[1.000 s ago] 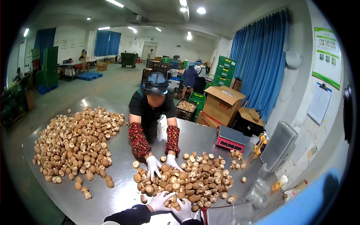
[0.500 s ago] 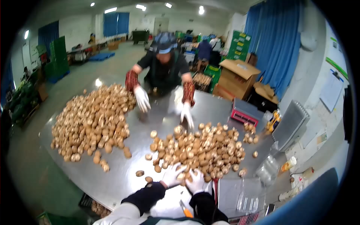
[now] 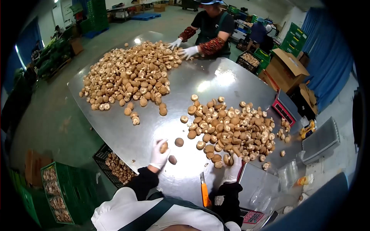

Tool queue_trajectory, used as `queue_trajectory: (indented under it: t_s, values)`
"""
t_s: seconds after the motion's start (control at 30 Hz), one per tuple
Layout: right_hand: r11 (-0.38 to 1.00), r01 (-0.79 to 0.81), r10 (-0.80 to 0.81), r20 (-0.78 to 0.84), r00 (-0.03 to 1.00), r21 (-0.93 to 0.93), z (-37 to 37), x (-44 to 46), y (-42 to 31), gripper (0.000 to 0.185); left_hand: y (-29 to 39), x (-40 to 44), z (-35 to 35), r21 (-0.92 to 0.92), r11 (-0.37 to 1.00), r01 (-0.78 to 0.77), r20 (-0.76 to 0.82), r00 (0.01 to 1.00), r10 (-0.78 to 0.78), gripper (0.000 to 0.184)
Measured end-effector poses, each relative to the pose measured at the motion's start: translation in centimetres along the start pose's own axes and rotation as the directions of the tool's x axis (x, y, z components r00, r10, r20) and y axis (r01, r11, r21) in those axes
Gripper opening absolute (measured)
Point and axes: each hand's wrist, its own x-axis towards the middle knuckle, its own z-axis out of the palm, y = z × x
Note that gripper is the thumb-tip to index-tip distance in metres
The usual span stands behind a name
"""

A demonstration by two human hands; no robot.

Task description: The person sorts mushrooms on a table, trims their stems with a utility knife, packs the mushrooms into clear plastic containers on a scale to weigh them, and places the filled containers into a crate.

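My gloved left hand is closed around a brown shiitake mushroom, just above the metal table. Two loose dark caps, one of them a mushroom, lie to its right. At the near edge of the smaller mushroom pile, my gloved right hand has its fingers curled about a mushroom, partly hidden by the glove. Between my hands lies an orange-handled utility knife, its blade pointing away from me.
Across the metal table, a co-worker's gloved hands touch a larger mushroom pile. A red scale, clear plastic boxes and a grey tray are at right. A black crate of mushrooms stands below the left edge.
My view has tilted down and left. My left hand has moved left, away from the pile, with a mushroom; my hands are now apart. The co-worker's hands have shifted to the larger pile.
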Motion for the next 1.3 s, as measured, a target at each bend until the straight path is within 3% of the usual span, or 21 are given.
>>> queue_trajectory:
  t_s: [0.07, 0.13, 0.2, 0.27, 0.3, 0.33, 0.43, 0.47, 0.57, 0.67, 0.73, 0.8, 0.87, 0.9, 0.93, 1.0, 1.03, 1.07, 1.13, 1.27, 1.3]
  values:
    - [0.875, -0.3, 0.313, 0.029, 0.949, 0.379, -1.4, -0.9, 1.0, 0.033, 0.3, -0.7, -1.4, -0.081, 0.965, 0.251, 0.099, 0.965, -0.242, 0.032]
    - [0.759, -0.418, 0.441, 0.079, 0.894, 0.498, -1.1, -2.6, 1.1, 0.037, -0.6, -1.7, -1.2, -0.332, 0.694, 0.639, 0.292, 0.769, -0.568, 0.028]
    - [0.72, -0.463, 0.454, 0.153, 0.878, 0.517, -0.8, -4.2, 0.8, 0.041, -2.7, -2.5, -0.4, -0.525, 0.459, 0.717, 0.356, 0.674, -0.647, 0.038]
    - [0.646, -0.583, 0.439, 0.385, 0.812, 0.492, -0.2, -6.0, -0.2, 0.046, -3.9, -2.2, 0.5, -0.761, 0.0, 0.649, 0.502, 0.59, -0.632, 0.047]
    - [0.658, -0.567, 0.468, 0.321, 0.823, 0.496, -0.2, -7.0, -0.7, 0.047, -3.8, -2.0, 0.7, -0.742, -0.174, 0.647, 0.611, 0.548, -0.571, 0.056]
    - [0.667, -0.558, 0.498, 0.261, 0.827, 0.494, -0.1, -7.9, -1.1, 0.048, 0.0, -1.0, 0.4, -0.697, -0.118, 0.707, 0.617, 0.507, -0.602, 0.061]
    - [0.687, -0.518, 0.385, 0.349, 0.854, 0.509, -2.3, -10.2, -2.6, 0.054, 2.3, -0.7, 2.1, -0.546, -0.474, 0.691, 0.835, 0.497, -0.237, 0.063]
    - [0.879, -0.321, 0.343, -0.001, 0.939, 0.353, 0.2, -12.3, -5.4, 0.054, 4.4, -0.4, 2.9, -0.522, -0.428, 0.738, 0.853, 0.455, -0.256, 0.063]
    - [0.906, 0.013, -0.13, 0.249, 0.96, 0.424, -7.8, -13.2, -6.3, 0.053, 9.5, -0.4, 5.5, -0.419, -0.379, 0.825, 0.908, 0.389, -0.158, 0.06]
    - [0.878, 0.423, -0.434, -0.001, 0.901, -0.225, -11.3, -16.4, -12.1, 0.051, 12.8, -1.4, 9.7, -0.241, -0.436, 0.867, 0.961, 0.276, 0.016, 0.053]
    - [0.722, 0.403, -0.595, -0.208, 0.776, -0.562, -15.0, -16.9, -14.1, 0.044, 16.5, -2.7, 12.5, -0.211, -0.309, 0.927, 0.977, 0.202, -0.063, 0.049]
    - [0.607, 0.24, -0.644, -0.292, 0.707, -0.758, -17.7, -17.8, -15.2, 0.042, 19.6, -4.7, 15.7, -0.165, -0.173, 0.971, 0.978, 0.183, 0.095, 0.052]
    - [0.313, 0.192, -0.741, -0.113, 0.662, -0.93, -19.8, -17.5, -15.0, 0.048, 21.9, -7.9, 19.7, -0.059, -0.053, 0.997, 0.959, 0.071, 0.276, 0.057]
    - [0.249, 0.18, -0.747, -0.07, 0.662, -0.952, -20.9, -17.2, -14.5, 0.05, 24.2, -8.7, 21.0, -0.095, 0.142, 0.985, 0.928, 0.037, 0.37, 0.051]
    - [0.183, 0.173, -0.748, -0.023, 0.664, -0.968, -21.5, -16.8, -14.2, 0.052, 28.6, -9.5, 20.2, -0.18, 0.293, 0.939, 0.967, 0.114, 0.228, 0.044]
    - [0.199, 0.159, -0.732, -0.039, 0.68, -0.967, -21.9, -16.1, -13.6, 0.052, 31.3, -12.8, 23.3, -0.211, 0.466, 0.859, 0.975, 0.152, 0.161, 0.032]
    - [0.176, 0.155, -0.736, -0.025, 0.677, -0.972, -22.1, -15.8, -13.4, 0.052, 29.9, -17.6, 28.4, -0.585, 0.585, 0.562, 0.79, 0.557, 0.256, 0.03]
    - [0.154, 0.155, -0.737, -0.009, 0.676, -0.976, -22.3, -15.5, -13.0, 0.051, 30.4, -18.0, 29.2, -0.72, 0.665, 0.2, 0.588, 0.684, 0.431, 0.034]
    - [0.178, 0.155, -0.7, -0.015, 0.714, -0.972, -22.7, -15.4, -12.5, 0.052, 30.7, -17.9, 28.5, -0.524, 0.85, 0.056, 0.745, 0.514, 0.425, 0.041]
    - [0.196, 0.159, -0.69, -0.021, 0.724, -0.967, -23.0, -15.4, -12.0, 0.062, 29.8, -17.5, 27.1, -0.605, 0.794, -0.065, 0.673, 0.492, 0.552, 0.055]
    - [0.329, 0.175, -0.671, -0.099, 0.735, -0.928, -22.2, -15.4, -12.1, 0.069, 29.5, -17.0, 26.2, -0.602, 0.789, -0.12, 0.669, 0.464, 0.58, 0.062]
